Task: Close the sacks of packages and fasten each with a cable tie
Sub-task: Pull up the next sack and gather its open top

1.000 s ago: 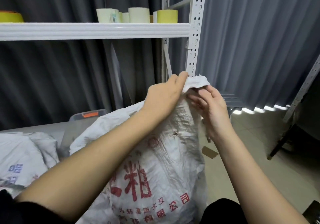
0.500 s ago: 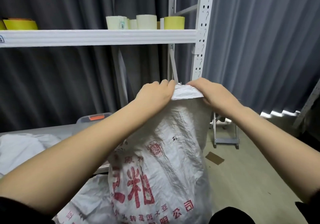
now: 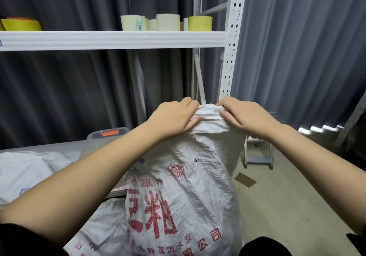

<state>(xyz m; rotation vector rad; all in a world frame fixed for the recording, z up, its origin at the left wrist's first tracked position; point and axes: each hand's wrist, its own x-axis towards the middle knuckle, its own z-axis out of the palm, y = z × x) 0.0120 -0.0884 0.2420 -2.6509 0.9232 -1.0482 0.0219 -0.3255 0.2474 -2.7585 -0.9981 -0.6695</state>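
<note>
Since half a second ago our hands have drawn closer together along the top of the sack (image 3: 184, 186), so the strip of mouth showing between them is shorter and more bunched; the sack itself stands where it did.

Nearest us, both bare forearms reach forward from dark sleeves, one on each side of the sack. The sack is white woven plastic with red printed characters on its front, and it stands upright right in front of us. At its top, our left hand (image 3: 174, 120) grips the gathered mouth from the left, fingers curled over the far edge and thumb pressed on the near side. Our right hand (image 3: 245, 117) grips the same mouth from the right in the same way, thumb on the near face. The two hands are near each other but not touching, with crumpled fabric between them.

Left of the sack lies another white sack (image 3: 25, 172), slumped low. Just behind the sack on the left we see a clear bin (image 3: 103, 139) with an orange latch. Right of the sack, a scrap of cardboard (image 3: 245, 180) lies on the floor. Behind the sack rises a white metal rack (image 3: 231, 44), and rolls of tape (image 3: 167, 22) stand on its shelf above. A grey curtain (image 3: 297, 48) hangs farthest back.
</note>
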